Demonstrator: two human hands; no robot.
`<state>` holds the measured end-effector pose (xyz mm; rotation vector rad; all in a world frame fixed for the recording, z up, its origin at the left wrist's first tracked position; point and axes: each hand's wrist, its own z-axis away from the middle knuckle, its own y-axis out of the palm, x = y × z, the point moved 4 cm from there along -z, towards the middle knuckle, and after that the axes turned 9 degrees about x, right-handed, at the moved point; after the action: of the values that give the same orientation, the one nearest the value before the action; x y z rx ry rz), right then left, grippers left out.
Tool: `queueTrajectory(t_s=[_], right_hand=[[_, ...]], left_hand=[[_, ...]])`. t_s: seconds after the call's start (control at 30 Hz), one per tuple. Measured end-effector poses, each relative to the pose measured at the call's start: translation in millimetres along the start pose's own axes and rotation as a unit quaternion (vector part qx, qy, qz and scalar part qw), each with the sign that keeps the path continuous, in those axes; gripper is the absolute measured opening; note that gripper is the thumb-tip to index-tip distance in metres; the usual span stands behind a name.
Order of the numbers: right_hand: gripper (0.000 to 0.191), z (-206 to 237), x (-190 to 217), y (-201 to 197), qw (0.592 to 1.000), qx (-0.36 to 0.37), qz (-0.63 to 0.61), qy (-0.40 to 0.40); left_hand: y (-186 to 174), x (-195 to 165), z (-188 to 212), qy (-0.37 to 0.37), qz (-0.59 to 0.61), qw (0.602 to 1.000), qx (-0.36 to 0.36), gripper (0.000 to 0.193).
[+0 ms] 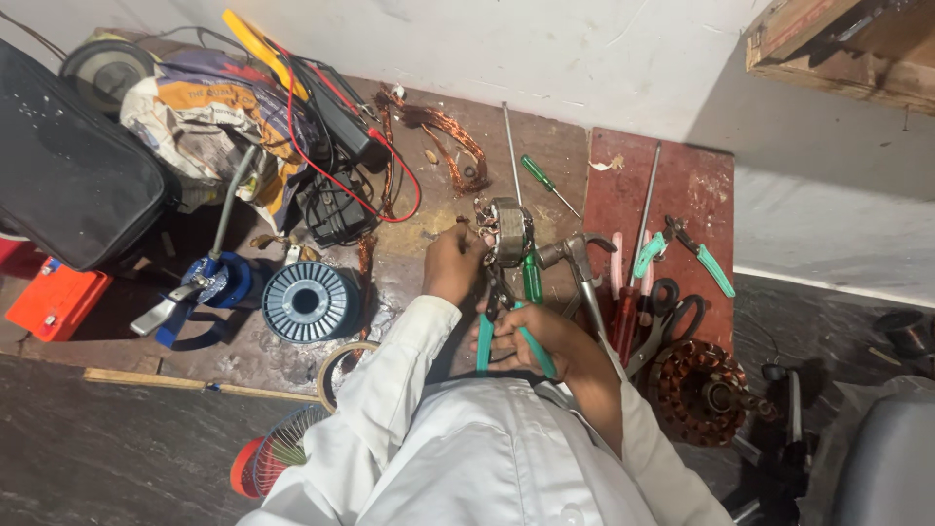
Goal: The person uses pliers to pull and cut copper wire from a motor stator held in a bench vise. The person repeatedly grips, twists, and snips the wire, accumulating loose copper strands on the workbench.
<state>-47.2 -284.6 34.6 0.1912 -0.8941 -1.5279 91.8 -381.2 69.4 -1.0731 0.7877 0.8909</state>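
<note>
My left hand (451, 263) grips the side of a small round motor stator (507, 230) that stands on the wooden board. My right hand (534, 341) is closed around the green handles of a pair of pliers (499, 326), whose jaws point up at the stator's lower edge. Both arms are in white sleeves. A claw hammer (580, 273) lies just right of the pliers, nearly touching my right hand.
A grey wire spool (311, 301), blue tool (209, 284), black bag (68, 166), red-leaded meter (336, 112) and loose copper wire (448, 146) lie left and behind. Screwdrivers (545, 182), green pliers (696, 253), scissors (667, 312) and a copper-wound stator (701, 390) lie right.
</note>
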Motion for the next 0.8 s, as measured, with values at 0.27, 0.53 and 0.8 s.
queueTrajectory(t_s=[0.27, 0.53, 0.8], right_hand=[[0.022, -21.3, -4.5, 5.8, 0.991, 0.068, -0.109, -0.039], [0.014, -17.7, -12.5, 9.4, 0.993, 0.007, -0.070, -0.091], [0.019, -20.0, -11.6, 2.9, 0.996, 0.033, -0.016, -0.081]], left_hand=[[-6.4, -7.5, 3.4, 0.009, -0.036, 0.999, 0.006, 0.030], [-2.2, -4.4, 2.2, 0.039, -0.071, 0.997, 0.002, 0.029], [0.7, 5.0, 4.5, 0.035, -0.069, 0.997, 0.021, 0.023]])
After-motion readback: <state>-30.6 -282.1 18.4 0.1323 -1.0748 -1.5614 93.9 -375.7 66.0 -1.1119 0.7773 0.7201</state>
